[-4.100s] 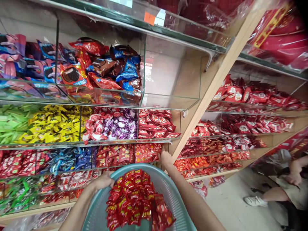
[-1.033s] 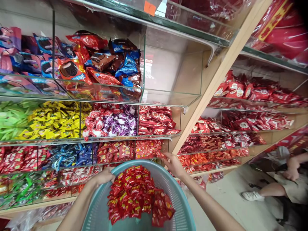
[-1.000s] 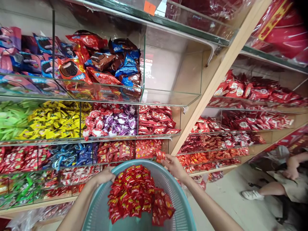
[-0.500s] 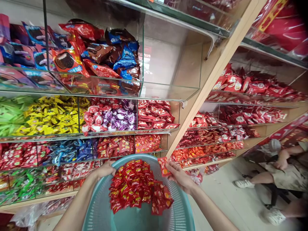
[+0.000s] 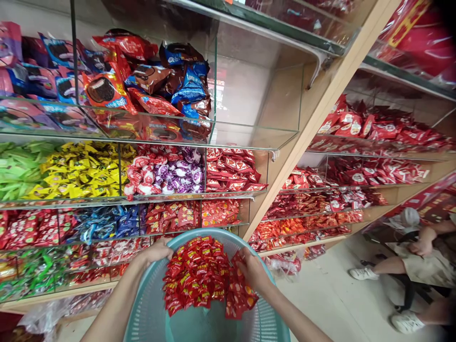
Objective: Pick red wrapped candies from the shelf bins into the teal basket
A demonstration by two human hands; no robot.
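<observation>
A teal plastic basket [image 5: 141, 304] with a perforated wall is in front of me. My left hand [image 5: 155, 252] is closed around its rim at the upper left. Small red candy packets [image 5: 196, 273] with yellow lettering are heaped inside it. Beside them, on the right, lie darker red packets [image 5: 238, 301] with round orange marks. My right hand [image 5: 253, 270] is inside the basket over these, its fingers closed on a red candy packet [image 5: 236, 259] that they partly cover.
Glass-fronted shelves [image 5: 171, 202] hold wrapped sweets in several colours. A slanting wooden post [image 5: 285, 175] divides them from another shelf unit on the right. On the pale floor [image 5: 320, 304], at the right, a person [image 5: 422, 261] is seated. Plastic bags [image 5: 46, 316] lie at lower left.
My right hand has moved left and down, from the basket's right rim to the packets inside, bringing the red candy packet with it. My left hand stays on the rim.
</observation>
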